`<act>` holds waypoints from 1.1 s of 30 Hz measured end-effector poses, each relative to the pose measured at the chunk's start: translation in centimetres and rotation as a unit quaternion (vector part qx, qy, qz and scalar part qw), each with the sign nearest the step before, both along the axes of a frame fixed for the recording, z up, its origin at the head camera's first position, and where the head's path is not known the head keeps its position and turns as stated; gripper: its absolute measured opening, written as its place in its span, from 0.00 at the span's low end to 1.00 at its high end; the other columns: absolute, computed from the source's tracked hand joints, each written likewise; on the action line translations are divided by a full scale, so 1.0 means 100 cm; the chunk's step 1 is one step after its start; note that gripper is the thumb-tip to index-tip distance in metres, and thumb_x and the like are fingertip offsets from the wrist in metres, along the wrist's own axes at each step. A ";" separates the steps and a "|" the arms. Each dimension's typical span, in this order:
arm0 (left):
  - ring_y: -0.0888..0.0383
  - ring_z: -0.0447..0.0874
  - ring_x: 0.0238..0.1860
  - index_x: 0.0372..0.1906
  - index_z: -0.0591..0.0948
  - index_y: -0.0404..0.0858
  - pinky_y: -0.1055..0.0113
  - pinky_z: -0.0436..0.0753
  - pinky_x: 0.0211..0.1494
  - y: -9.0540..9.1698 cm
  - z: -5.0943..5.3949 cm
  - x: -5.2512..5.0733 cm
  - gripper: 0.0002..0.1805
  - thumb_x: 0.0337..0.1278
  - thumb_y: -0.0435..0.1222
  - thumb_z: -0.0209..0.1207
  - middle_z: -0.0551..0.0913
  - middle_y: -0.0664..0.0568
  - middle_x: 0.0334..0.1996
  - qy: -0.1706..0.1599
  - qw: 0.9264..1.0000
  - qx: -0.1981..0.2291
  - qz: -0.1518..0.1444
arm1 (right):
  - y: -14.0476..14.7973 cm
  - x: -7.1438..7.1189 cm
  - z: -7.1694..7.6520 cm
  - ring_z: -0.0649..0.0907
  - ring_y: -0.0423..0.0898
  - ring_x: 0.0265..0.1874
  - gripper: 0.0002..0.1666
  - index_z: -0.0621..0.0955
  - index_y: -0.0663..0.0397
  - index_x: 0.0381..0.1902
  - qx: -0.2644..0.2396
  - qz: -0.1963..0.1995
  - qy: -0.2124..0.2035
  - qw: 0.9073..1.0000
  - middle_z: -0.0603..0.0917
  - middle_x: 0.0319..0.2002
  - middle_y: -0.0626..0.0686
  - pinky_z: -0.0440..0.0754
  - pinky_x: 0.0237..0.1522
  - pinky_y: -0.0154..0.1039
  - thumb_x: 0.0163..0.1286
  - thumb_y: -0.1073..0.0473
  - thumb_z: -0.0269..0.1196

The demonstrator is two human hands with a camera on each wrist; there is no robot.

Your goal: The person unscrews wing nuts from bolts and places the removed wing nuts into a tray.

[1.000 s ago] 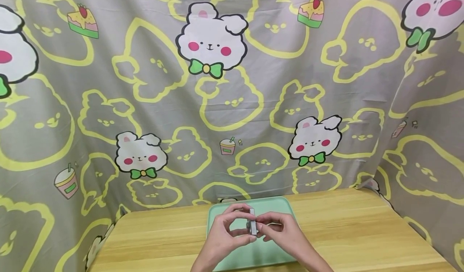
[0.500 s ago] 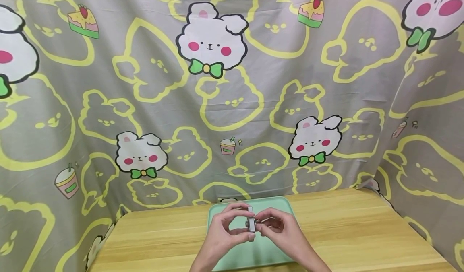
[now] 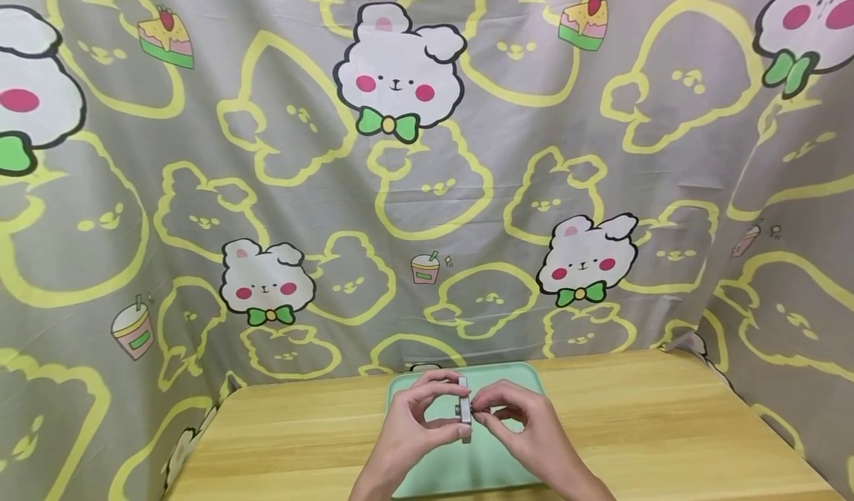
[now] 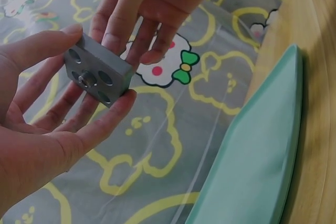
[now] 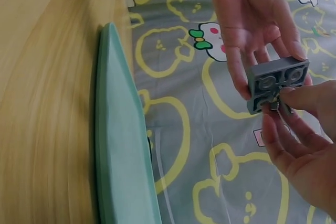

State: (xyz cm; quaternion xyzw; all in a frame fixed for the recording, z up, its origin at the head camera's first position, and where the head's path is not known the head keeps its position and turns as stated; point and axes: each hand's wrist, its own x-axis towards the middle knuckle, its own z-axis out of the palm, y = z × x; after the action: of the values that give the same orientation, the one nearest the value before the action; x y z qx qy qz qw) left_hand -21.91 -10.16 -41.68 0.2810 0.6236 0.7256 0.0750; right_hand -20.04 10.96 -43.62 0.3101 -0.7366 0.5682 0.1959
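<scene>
My left hand (image 3: 420, 425) holds a small grey block (image 3: 465, 410) by its edges, upright above the green tray. In the left wrist view, the block's face has several round holes, and the end of a metal bolt (image 4: 86, 80) stands out at its middle. My right hand (image 3: 527, 421) is at the opposite face, thumb and fingers pinching a small metal fastener (image 5: 274, 106) at the block's centre. That face, in the right wrist view, shows round recesses at its corners. The fingers partly cover the fastener, so its exact kind cannot be told.
Under both hands lies a light green tray (image 3: 460, 475) with a raised rim, on a wood-grain table (image 3: 654, 427). A grey curtain (image 3: 467, 212) printed with cartoon rabbits hangs behind the table and along both sides.
The right hand's fingers have shifted and drawn slightly back from the block's face, still pinching at its centre. The left hand keeps its hold. The head view has turned a little left.
</scene>
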 end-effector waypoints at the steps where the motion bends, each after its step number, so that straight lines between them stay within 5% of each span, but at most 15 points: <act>1: 0.48 0.76 0.64 0.53 0.85 0.28 0.47 0.86 0.58 0.000 0.000 0.000 0.21 0.52 0.23 0.73 0.70 0.34 0.64 0.000 1.000 0.002 -0.001 | 0.000 0.000 -0.001 0.87 0.43 0.41 0.10 0.86 0.44 0.43 0.003 -0.003 0.021 1.000 0.87 0.43 0.47 0.92 0.38 0.41 0.69 0.66 0.69; 8: 0.47 0.76 0.64 0.53 0.84 0.27 0.46 0.87 0.58 0.001 0.000 0.000 0.21 0.52 0.22 0.72 0.70 0.35 0.64 -0.004 1.000 0.007 -0.005 | 0.001 -0.001 -0.006 0.87 0.45 0.41 0.15 0.88 0.47 0.39 0.002 -0.018 0.109 0.994 0.86 0.43 0.51 0.91 0.42 0.37 0.62 0.73 0.72; 13: 0.48 0.75 0.64 0.54 0.83 0.25 0.46 0.87 0.58 0.001 -0.001 0.000 0.22 0.51 0.23 0.73 0.71 0.35 0.64 -0.002 1.000 0.008 -0.003 | 0.002 0.000 -0.004 0.87 0.45 0.41 0.14 0.88 0.50 0.39 0.000 -0.009 0.108 0.994 0.86 0.44 0.53 0.91 0.41 0.38 0.61 0.73 0.73; 19: 0.48 0.76 0.64 0.53 0.83 0.24 0.46 0.87 0.58 0.001 0.000 0.001 0.22 0.50 0.21 0.72 0.70 0.34 0.63 0.005 1.000 0.012 0.002 | 0.005 0.006 0.005 0.87 0.48 0.47 0.09 0.86 0.52 0.46 -0.038 -0.005 -0.041 0.998 0.85 0.47 0.56 0.91 0.46 0.42 0.68 0.64 0.71; 26: 0.48 0.75 0.64 0.53 0.83 0.24 0.47 0.87 0.58 0.003 0.000 0.001 0.23 0.48 0.20 0.73 0.71 0.35 0.63 0.004 1.000 0.009 0.004 | 0.008 0.004 0.009 0.89 0.51 0.46 0.18 0.83 0.64 0.52 -0.100 -0.013 -0.253 0.962 0.83 0.49 0.62 0.91 0.46 0.45 0.72 0.56 0.68; 33: 0.47 0.74 0.65 0.53 0.83 0.25 0.48 0.87 0.58 0.004 0.000 0.002 0.22 0.49 0.20 0.72 0.71 0.36 0.63 0.014 1.000 -0.004 -0.002 | 0.011 -0.001 0.007 0.89 0.58 0.42 0.24 0.82 0.69 0.55 -0.102 0.022 -0.331 0.938 0.87 0.45 0.61 0.92 0.43 0.47 0.74 0.51 0.66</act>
State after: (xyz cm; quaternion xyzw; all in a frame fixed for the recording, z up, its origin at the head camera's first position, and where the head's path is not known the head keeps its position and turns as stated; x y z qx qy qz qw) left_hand -21.72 -9.72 -41.70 0.2917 0.6271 0.7189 0.0688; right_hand -20.15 12.03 -42.92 0.0990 -0.6909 0.7150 -0.0412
